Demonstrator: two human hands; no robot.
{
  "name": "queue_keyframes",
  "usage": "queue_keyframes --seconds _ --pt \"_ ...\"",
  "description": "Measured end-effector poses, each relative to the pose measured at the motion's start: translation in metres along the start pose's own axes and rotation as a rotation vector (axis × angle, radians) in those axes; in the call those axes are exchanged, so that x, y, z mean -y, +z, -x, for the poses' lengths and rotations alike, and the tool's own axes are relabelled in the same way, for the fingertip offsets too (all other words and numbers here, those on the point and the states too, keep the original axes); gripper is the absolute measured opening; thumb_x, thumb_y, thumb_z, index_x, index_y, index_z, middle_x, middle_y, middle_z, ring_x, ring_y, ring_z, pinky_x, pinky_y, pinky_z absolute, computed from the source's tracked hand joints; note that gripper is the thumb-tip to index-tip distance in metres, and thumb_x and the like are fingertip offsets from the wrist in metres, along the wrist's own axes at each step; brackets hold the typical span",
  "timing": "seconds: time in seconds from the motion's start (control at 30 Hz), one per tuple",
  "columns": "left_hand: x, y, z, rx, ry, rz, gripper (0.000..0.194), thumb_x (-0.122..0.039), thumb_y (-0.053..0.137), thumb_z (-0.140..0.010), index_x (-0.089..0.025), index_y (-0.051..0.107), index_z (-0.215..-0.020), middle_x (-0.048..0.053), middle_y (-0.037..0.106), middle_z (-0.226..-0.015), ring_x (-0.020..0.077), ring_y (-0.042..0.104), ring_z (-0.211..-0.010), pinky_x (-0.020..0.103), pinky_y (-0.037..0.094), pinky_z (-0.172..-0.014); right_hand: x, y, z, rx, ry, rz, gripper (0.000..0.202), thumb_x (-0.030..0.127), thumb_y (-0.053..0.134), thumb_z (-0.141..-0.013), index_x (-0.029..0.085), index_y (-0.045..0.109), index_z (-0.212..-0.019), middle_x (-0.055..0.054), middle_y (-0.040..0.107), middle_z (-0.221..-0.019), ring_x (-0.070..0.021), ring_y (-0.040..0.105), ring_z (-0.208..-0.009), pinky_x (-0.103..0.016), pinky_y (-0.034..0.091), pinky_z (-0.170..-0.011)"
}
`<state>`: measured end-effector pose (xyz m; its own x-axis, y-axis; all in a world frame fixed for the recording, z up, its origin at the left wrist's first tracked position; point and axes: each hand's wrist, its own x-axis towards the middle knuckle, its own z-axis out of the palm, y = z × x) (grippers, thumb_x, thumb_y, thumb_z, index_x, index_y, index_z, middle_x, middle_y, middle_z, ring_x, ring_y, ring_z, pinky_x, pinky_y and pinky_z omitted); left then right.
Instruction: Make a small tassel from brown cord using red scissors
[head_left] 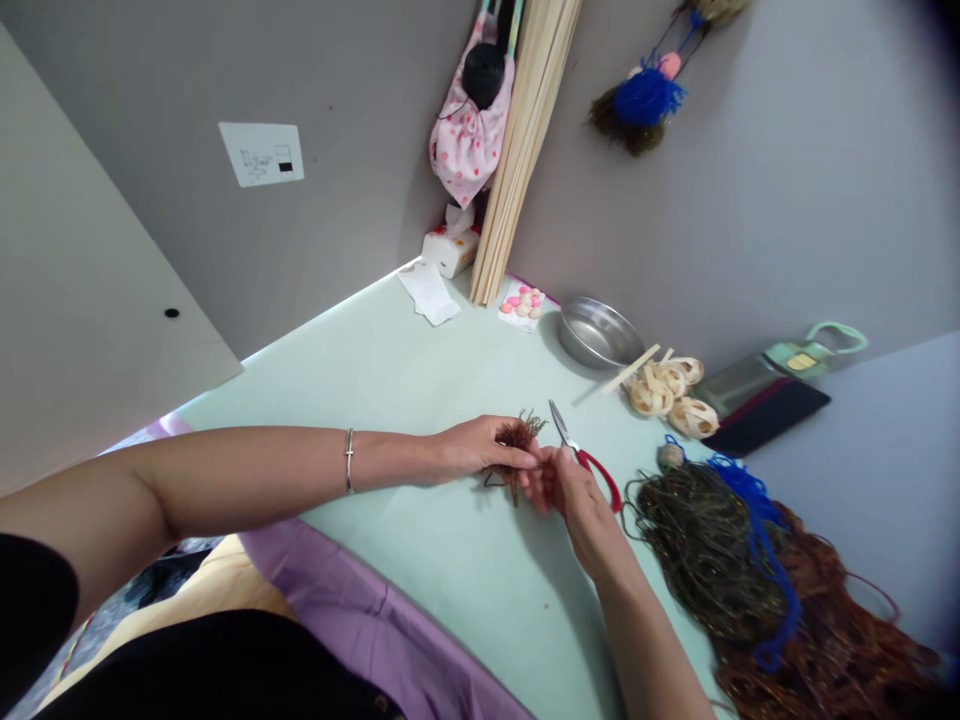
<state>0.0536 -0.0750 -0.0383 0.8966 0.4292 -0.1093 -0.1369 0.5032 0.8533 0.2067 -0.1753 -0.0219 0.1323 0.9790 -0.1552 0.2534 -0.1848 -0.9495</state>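
Over the middle of the pale green table, my left hand [480, 448] is closed around a small bundle of brown yarn [519, 433]. Frayed ends stick out above the fingers, and a few strands hang below. My right hand [574, 490] meets it from the right, its fingertips pinched together beside the bundle. What sits between those fingertips is too small to make out. Scissors [589, 462] with red handles lie just beyond my right hand, blades pointing up and away.
Dark olive yarn [705, 545], blue yarn [772, 600] and brown yarn [832, 620] heap at the right. Behind stand a metal bowl [600, 333], wood-strip balls [656, 388], a bottle [739, 380], pink and cream pieces [523, 302], long wooden strips [525, 150] and a tissue box [450, 250].
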Motion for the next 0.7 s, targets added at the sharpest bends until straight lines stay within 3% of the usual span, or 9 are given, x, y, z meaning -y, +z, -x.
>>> queue_keyframes --seconds 0.07,0.13,0.33,0.7 --pt "0.000 0.001 0.001 0.003 0.000 -0.010 0.028 -0.034 0.076 -0.075 -0.015 0.057 -0.086 0.000 0.063 -0.070 0.0108 0.060 -0.066 0.024 0.045 -0.065 0.000 -0.002 0.001 0.045 0.006 0.031 0.049 0.060 0.045 -0.094 0.019 0.059 -0.069 0.001 0.047 -0.056 -0.0134 0.039 -0.053 -0.027 0.031 -0.052" --pt "-0.002 0.002 0.001 -0.015 -0.023 0.000 0.023 -0.031 0.072 -0.079 -0.015 0.056 -0.085 0.001 0.063 -0.071 0.0105 0.060 -0.065 0.024 0.046 -0.065 -0.001 -0.004 0.000 -0.007 -0.007 0.025 0.043 0.053 0.052 -0.093 0.020 0.056 -0.067 0.002 0.045 -0.056 -0.0128 0.037 -0.054 -0.027 0.029 -0.053" --pt "-0.004 0.004 0.001 -0.061 -0.084 0.007 0.010 -0.021 0.060 -0.086 -0.015 0.053 -0.083 0.002 0.063 -0.069 0.0106 0.062 -0.065 0.024 0.047 -0.064 -0.001 -0.005 -0.002 -0.112 -0.061 -0.050 0.026 0.042 0.064 -0.088 0.020 0.061 -0.076 0.001 0.056 -0.067 -0.0138 0.047 -0.064 -0.026 0.038 -0.064" --pt "-0.001 0.002 -0.001 -0.039 -0.103 -0.017 0.015 -0.025 0.067 -0.076 -0.015 0.057 -0.075 0.001 0.062 -0.063 0.0095 0.058 -0.059 0.023 0.046 -0.061 0.009 0.004 0.001 -0.160 -0.060 -0.134 0.019 0.036 0.077 -0.076 0.021 0.066 -0.080 -0.001 0.064 -0.072 -0.0169 0.057 -0.068 -0.029 0.045 -0.066"
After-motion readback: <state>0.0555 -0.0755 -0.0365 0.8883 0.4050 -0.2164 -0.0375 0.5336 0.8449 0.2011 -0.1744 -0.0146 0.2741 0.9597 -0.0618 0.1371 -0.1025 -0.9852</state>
